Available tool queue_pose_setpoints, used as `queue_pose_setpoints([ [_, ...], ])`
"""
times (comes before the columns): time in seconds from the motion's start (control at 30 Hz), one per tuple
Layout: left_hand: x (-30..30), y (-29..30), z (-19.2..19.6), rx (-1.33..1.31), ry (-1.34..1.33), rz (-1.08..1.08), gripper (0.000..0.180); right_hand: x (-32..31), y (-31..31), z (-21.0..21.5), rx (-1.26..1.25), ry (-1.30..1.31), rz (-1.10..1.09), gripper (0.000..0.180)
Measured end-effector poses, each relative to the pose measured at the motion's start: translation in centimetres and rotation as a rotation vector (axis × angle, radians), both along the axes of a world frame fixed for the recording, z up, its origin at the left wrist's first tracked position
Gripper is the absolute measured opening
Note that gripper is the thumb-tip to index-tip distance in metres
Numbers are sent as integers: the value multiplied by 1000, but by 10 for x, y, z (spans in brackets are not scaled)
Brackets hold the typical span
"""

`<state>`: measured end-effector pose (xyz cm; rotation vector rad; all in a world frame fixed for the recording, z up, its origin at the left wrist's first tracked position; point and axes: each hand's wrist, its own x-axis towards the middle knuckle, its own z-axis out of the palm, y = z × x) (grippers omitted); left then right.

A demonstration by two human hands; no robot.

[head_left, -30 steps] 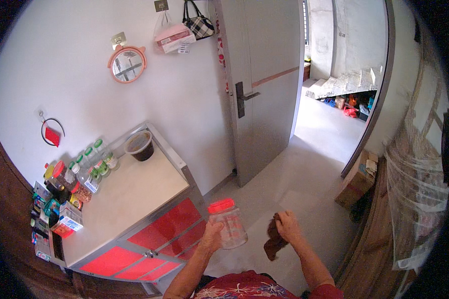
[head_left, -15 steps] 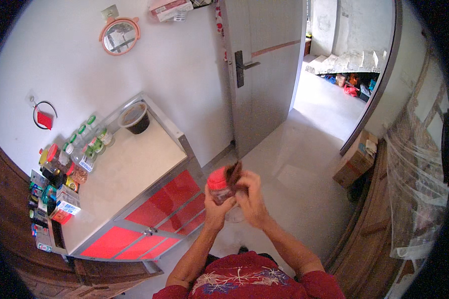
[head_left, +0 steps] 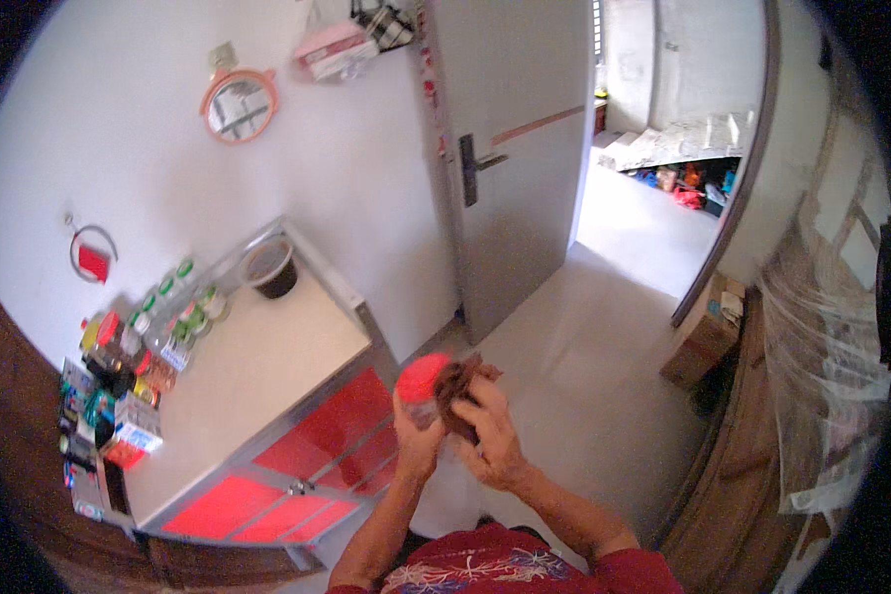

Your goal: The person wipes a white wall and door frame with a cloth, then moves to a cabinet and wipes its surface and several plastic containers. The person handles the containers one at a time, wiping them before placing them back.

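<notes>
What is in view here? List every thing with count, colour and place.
Jar: one, clear with red lid, in the left hand.
Cloth: one, brown, pressed to the jar by the right hand.
Cabinet: one, white top, red doors, left.
Bottles: many, green and red caps, cabinet's back edge.
Pot: one, dark, cabinet corner.
Mirror: one, orange rim, wall.
Door: one, grey, open.
Cardboard box: one, brown, floor right.
Left hand: holding the jar.
Right hand: holding the cloth.

Soft, matt brown cloth (head_left: 462, 394) bunched against the smooth red plastic lid (head_left: 423, 377) of the jar. At nine o'clock, a pale matt tabletop (head_left: 257, 371) over glossy red cabinet doors (head_left: 297, 465). Smooth grey door (head_left: 515, 168) at twelve; dark wood (head_left: 723, 475) at four, crinkled clear plastic sheet (head_left: 827, 386) beside it.
</notes>
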<state>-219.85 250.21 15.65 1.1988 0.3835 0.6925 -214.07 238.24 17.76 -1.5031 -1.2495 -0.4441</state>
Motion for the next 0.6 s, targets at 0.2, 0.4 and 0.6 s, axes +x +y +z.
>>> queue_pose_setpoints([
  [0.2,-7,-17,-25,42,-30,-387,77,23,-31,0,118,740,326,39],
  [0.4,31,-51,-4,24,-126,-494,89,48,-68,5,159,1005,248,40],
  [0.6,73,-69,-27,220,-142,-402,89,61,-79,-19,207,835,-104,44],
])
